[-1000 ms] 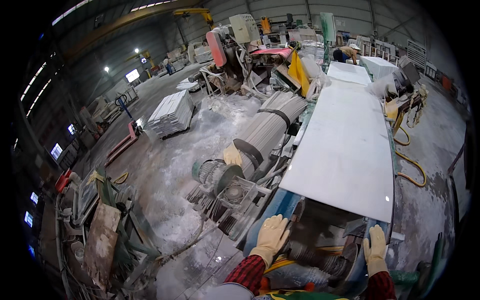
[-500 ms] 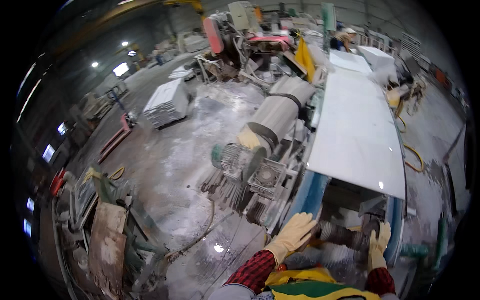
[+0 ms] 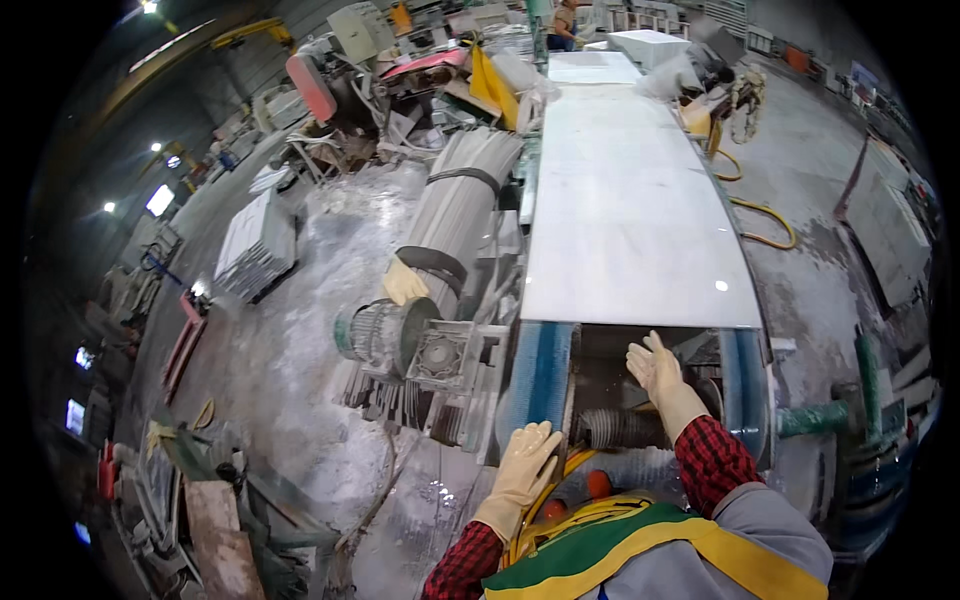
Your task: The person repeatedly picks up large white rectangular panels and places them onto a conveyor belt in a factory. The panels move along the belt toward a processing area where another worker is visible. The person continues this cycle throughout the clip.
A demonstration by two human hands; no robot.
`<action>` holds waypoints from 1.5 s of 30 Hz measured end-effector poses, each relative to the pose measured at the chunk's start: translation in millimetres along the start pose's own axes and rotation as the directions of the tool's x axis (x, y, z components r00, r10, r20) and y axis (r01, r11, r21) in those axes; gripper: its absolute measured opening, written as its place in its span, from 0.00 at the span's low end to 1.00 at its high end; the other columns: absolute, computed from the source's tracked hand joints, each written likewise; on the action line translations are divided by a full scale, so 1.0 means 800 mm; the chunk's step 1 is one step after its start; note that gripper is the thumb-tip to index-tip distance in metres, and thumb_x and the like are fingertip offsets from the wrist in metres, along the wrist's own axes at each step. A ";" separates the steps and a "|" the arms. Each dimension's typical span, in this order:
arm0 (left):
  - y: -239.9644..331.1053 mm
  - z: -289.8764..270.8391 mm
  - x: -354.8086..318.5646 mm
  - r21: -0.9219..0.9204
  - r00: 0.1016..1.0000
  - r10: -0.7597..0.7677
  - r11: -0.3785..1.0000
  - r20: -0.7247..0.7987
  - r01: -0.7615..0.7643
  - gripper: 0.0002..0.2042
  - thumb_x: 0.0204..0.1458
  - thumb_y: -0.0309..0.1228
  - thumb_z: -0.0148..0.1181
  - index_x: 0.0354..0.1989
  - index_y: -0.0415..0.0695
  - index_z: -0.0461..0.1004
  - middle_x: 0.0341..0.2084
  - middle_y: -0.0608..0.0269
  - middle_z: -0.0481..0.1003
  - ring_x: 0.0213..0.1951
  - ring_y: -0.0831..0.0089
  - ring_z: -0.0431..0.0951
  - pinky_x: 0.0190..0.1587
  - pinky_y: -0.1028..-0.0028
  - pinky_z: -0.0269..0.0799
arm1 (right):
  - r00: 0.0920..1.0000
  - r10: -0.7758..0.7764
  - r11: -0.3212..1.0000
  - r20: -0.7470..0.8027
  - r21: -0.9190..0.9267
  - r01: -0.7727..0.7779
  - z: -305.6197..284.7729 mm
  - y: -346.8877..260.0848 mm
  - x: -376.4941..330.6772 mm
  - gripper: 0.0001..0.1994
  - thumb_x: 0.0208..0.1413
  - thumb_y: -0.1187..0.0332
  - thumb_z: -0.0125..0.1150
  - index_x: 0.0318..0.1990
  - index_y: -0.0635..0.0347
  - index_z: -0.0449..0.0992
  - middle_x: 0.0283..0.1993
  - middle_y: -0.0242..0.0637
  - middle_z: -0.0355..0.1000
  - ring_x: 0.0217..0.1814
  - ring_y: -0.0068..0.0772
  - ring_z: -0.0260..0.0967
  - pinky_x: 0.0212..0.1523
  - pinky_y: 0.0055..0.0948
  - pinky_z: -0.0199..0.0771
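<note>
In front of me a long white stone slab (image 3: 630, 215) lies on two blue ribbed belts, the left belt (image 3: 541, 375) and the right belt (image 3: 741, 375), whose near ends stick out past its edge. My left hand (image 3: 520, 470), in a cream rubber glove, is at the near end of the left belt, fingers stretched out, holding nothing. Over the dark gap between the belts is my right hand (image 3: 660, 380), gloved alike, its fingers apart and pointing toward the slab's near edge; whether they touch it I cannot tell. Below it runs a ridged shaft (image 3: 625, 430).
On the left stand a motor (image 3: 385, 332) with a cream glove (image 3: 404, 283) above it and a long strapped bundle (image 3: 460, 205). A green pipe (image 3: 815, 420) juts out at right. Yellow hose (image 3: 770, 225) loops on the floor. A person (image 3: 563, 25) stands at the far end.
My right hand has left the right belt's near end and moved left and forward over the gap. My left hand stays by the left belt. The view has turned right.
</note>
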State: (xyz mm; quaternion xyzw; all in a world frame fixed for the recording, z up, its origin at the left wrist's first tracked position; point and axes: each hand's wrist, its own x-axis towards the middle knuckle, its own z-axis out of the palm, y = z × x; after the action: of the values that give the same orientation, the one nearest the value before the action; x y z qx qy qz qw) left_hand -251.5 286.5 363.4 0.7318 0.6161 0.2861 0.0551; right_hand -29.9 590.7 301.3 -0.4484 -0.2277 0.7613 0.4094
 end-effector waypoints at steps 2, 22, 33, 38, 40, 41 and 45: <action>0.002 0.004 -0.004 0.004 0.998 -0.062 0.998 0.027 0.062 0.22 0.61 0.27 0.63 0.64 0.38 0.75 0.62 0.42 0.72 0.63 0.42 0.71 0.66 0.49 0.66 | 0.999 0.036 0.989 -0.025 0.142 -0.032 0.008 0.004 0.039 0.40 0.76 0.45 0.63 0.83 0.63 0.59 0.76 0.57 0.72 0.71 0.54 0.77 0.69 0.47 0.83; 0.002 -0.008 -0.195 -0.460 0.776 -0.627 0.708 -0.061 0.536 0.15 0.74 0.30 0.61 0.64 0.42 0.83 0.57 0.50 0.85 0.58 0.57 0.85 0.62 0.64 0.78 | 0.988 0.037 0.869 -0.149 0.494 0.042 0.007 0.030 0.094 0.30 0.78 0.57 0.63 0.77 0.66 0.64 0.79 0.55 0.66 0.81 0.54 0.68 0.79 0.52 0.78; -0.044 -0.052 -0.088 -0.505 0.856 -0.435 0.825 -0.281 0.253 0.12 0.74 0.28 0.60 0.59 0.38 0.84 0.56 0.47 0.85 0.63 0.51 0.83 0.69 0.59 0.74 | 0.992 0.075 0.804 -0.102 0.594 0.000 -0.112 0.105 -0.133 0.28 0.81 0.58 0.59 0.79 0.62 0.65 0.78 0.47 0.69 0.79 0.47 0.69 0.77 0.48 0.77; -0.047 -0.044 -0.006 -0.438 0.970 -0.157 0.897 -0.183 0.063 0.14 0.71 0.25 0.58 0.60 0.39 0.85 0.58 0.42 0.84 0.61 0.45 0.84 0.67 0.56 0.77 | 0.982 0.190 0.802 -0.016 0.579 -0.145 -0.156 0.170 -0.257 0.27 0.81 0.54 0.58 0.73 0.68 0.69 0.73 0.49 0.73 0.75 0.48 0.72 0.76 0.53 0.77; -0.049 -0.009 0.017 -0.535 0.982 -0.185 0.834 -0.043 0.134 0.15 0.71 0.29 0.60 0.61 0.41 0.85 0.60 0.43 0.83 0.64 0.43 0.81 0.70 0.54 0.75 | 0.972 0.233 0.867 -0.003 0.454 -0.207 -0.189 0.190 -0.283 0.28 0.79 0.53 0.61 0.72 0.67 0.68 0.69 0.52 0.74 0.71 0.45 0.75 0.75 0.55 0.78; -0.047 0.003 0.034 -0.531 0.990 -0.139 0.838 0.012 0.125 0.16 0.71 0.31 0.61 0.62 0.42 0.84 0.62 0.43 0.83 0.66 0.42 0.80 0.71 0.53 0.74 | 0.945 0.294 0.911 -0.140 0.341 -0.233 -0.180 0.186 -0.298 0.28 0.79 0.53 0.62 0.72 0.67 0.68 0.69 0.54 0.74 0.71 0.45 0.76 0.75 0.56 0.78; -0.040 0.019 0.106 -0.193 0.977 0.190 0.967 0.099 -0.168 0.24 0.67 0.37 0.67 0.70 0.43 0.78 0.68 0.41 0.77 0.71 0.41 0.74 0.76 0.51 0.68 | 0.973 0.127 0.937 -0.192 0.345 -0.054 -0.126 0.178 -0.336 0.28 0.78 0.54 0.63 0.73 0.65 0.67 0.67 0.59 0.74 0.69 0.44 0.77 0.76 0.58 0.77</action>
State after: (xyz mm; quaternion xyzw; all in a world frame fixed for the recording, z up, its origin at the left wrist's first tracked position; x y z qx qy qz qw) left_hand -265.7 377.0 366.4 0.7917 0.5143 0.3020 0.1321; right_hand 68.9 286.0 283.3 -0.4599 -0.0283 0.7552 0.4663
